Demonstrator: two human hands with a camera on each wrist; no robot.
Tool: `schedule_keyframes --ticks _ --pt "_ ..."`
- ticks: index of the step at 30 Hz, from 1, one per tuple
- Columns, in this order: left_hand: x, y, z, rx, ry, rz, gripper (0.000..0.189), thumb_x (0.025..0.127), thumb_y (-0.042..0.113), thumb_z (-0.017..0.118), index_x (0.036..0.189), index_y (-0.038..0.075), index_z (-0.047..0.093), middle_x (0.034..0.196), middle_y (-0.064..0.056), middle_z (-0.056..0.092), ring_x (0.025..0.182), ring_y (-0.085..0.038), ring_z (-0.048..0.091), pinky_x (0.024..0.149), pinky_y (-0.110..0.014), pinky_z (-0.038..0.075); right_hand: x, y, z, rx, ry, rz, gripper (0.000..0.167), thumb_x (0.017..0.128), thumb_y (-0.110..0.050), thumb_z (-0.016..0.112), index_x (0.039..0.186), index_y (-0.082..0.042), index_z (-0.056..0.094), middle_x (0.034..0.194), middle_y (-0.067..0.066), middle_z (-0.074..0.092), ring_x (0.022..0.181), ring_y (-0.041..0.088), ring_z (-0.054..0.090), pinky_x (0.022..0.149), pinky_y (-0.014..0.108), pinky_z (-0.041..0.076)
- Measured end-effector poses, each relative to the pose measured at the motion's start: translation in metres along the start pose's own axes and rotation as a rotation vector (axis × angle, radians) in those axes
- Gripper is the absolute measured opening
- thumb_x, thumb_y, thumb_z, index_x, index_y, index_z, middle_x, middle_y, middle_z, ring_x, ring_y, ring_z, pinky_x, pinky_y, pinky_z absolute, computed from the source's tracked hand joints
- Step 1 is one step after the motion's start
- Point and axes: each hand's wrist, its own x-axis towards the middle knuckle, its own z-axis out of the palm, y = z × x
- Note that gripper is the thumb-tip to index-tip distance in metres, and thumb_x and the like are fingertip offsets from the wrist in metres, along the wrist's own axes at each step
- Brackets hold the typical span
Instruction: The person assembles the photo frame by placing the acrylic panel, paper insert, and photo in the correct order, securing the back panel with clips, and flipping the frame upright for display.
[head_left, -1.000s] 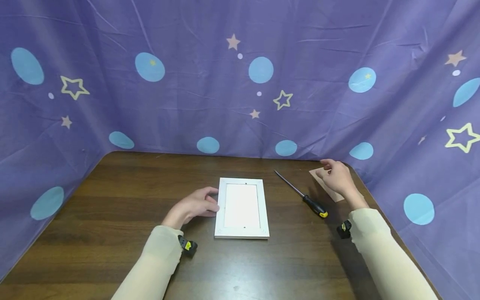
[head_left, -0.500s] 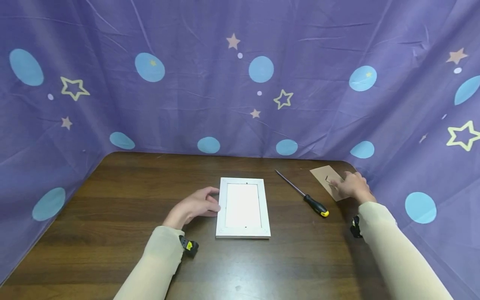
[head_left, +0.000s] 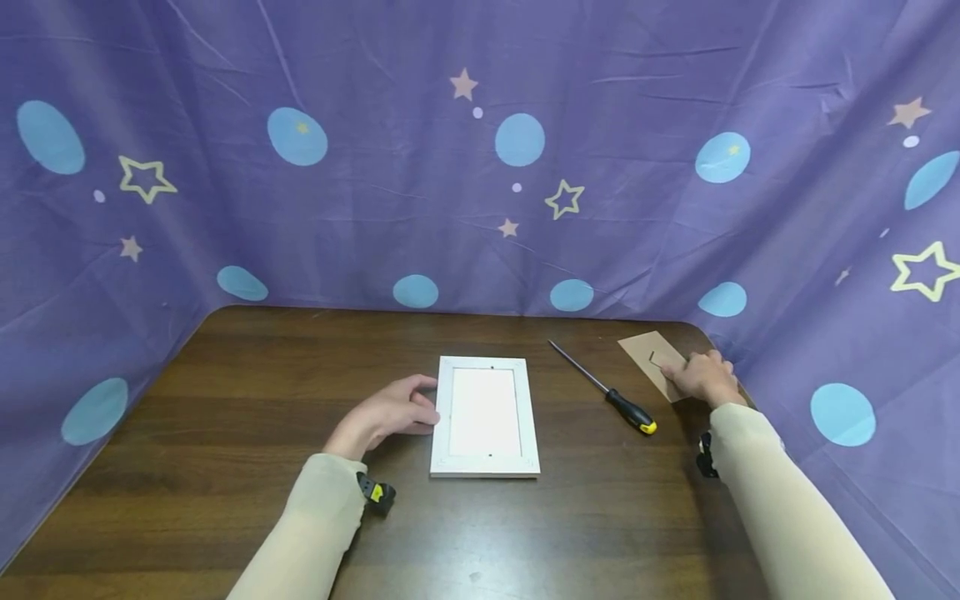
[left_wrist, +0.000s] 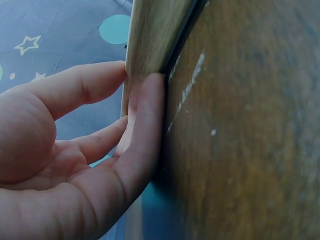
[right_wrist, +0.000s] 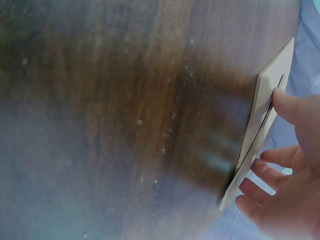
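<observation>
A white picture frame (head_left: 486, 465) lies flat on the table, a white panel filling its middle. My left hand (head_left: 386, 415) rests against its left side. In the left wrist view, relaxed fingers (left_wrist: 95, 85) touch the frame's wood-coloured side (left_wrist: 157, 35). Towards the far right corner, a thin tan backing board (head_left: 647, 350) lies on the table, with a small dark bent line on it. My right hand (head_left: 705, 377) holds the board's right edge. Seen from the right wrist, the thumb (right_wrist: 286, 106) is on a narrow raised strip (right_wrist: 262, 132) and the other fingertips meet the edge lower down.
Between frame and board lies a screwdriver (head_left: 630, 412) with a black and yellow handle, its tip pointing to the back left. A purple curtain (head_left: 480, 167) with stars and dots hangs round the brown wooden table (head_left: 262, 433).
My right hand has come down from above the backing board to its right edge, uncovering the dark line. The left hand and the frame have stayed in place.
</observation>
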Motion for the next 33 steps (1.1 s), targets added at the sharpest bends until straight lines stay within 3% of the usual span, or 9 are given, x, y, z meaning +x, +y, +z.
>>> schedule_keyframes --ticks 9,14,18,24,27,29,33 --pt "-0.001 0.0 -0.001 0.009 0.004 0.004 0.069 0.085 -0.004 0.071 0.147 0.003 0.043 0.107 -0.019 0.058 0.091 -0.026 0.066 0.085 -0.037 0.06 0.001 -0.003 0.0 -0.002 0.029 0.001 0.063 0.098 -0.043 0.053 0.119 0.016 0.059 0.125 0.045 0.036 0.11 0.063 0.036 0.089 0.068 0.041" --pt "-0.001 0.0 0.0 0.037 0.007 -0.002 0.068 0.085 -0.001 0.073 0.147 0.005 0.044 0.107 -0.018 0.058 0.091 -0.026 0.066 0.085 -0.037 0.06 -0.003 -0.004 -0.007 0.012 0.01 0.037 0.06 0.095 -0.044 0.06 0.11 0.015 0.061 0.124 0.044 0.042 0.112 0.064 0.038 0.087 0.068 0.044" --pt "0.0 0.0 0.001 0.043 0.011 0.002 0.068 0.085 0.0 0.073 0.146 0.005 0.045 0.107 -0.018 0.058 0.09 -0.026 0.067 0.084 -0.037 0.06 -0.004 -0.003 -0.013 0.017 -0.001 0.016 0.059 0.092 -0.043 0.066 0.099 0.015 0.062 0.116 0.043 0.051 0.108 0.06 0.045 0.091 0.065 0.042" --pt "0.001 -0.004 0.003 0.03 0.009 0.004 0.067 0.085 0.0 0.073 0.146 0.006 0.045 0.106 -0.018 0.058 0.089 -0.025 0.067 0.084 -0.038 0.06 -0.008 -0.005 -0.022 0.09 -0.075 0.015 0.068 0.091 -0.043 0.07 0.11 0.02 0.052 0.105 0.036 0.053 0.096 0.046 0.052 0.085 0.056 0.049" --pt "0.001 -0.002 0.003 0.031 0.007 0.007 0.067 0.085 -0.001 0.073 0.146 0.005 0.045 0.106 -0.018 0.058 0.089 -0.026 0.066 0.084 -0.037 0.06 -0.008 -0.004 -0.028 0.14 -0.122 0.02 0.077 0.09 -0.044 0.072 0.12 0.022 0.045 0.108 0.033 0.05 0.097 0.043 0.05 0.084 0.054 0.051" --pt "0.0 -0.001 0.003 0.031 0.009 0.007 0.067 0.085 -0.001 0.072 0.146 0.005 0.045 0.106 -0.018 0.058 0.089 -0.026 0.066 0.084 -0.037 0.06 -0.005 -0.004 -0.031 0.156 -0.14 -0.005 0.084 0.089 -0.043 0.073 0.128 0.023 0.04 0.116 0.039 0.048 0.105 0.047 0.05 0.089 0.057 0.05" --pt "0.0 -0.002 0.001 0.039 0.018 -0.002 0.067 0.085 0.0 0.072 0.146 0.005 0.045 0.106 -0.018 0.058 0.09 -0.026 0.067 0.084 -0.037 0.06 -0.002 -0.007 -0.039 0.139 -0.135 -0.097 0.062 0.091 -0.036 0.073 0.121 0.015 0.054 0.108 0.033 0.057 0.099 0.045 0.056 0.083 0.052 0.053"
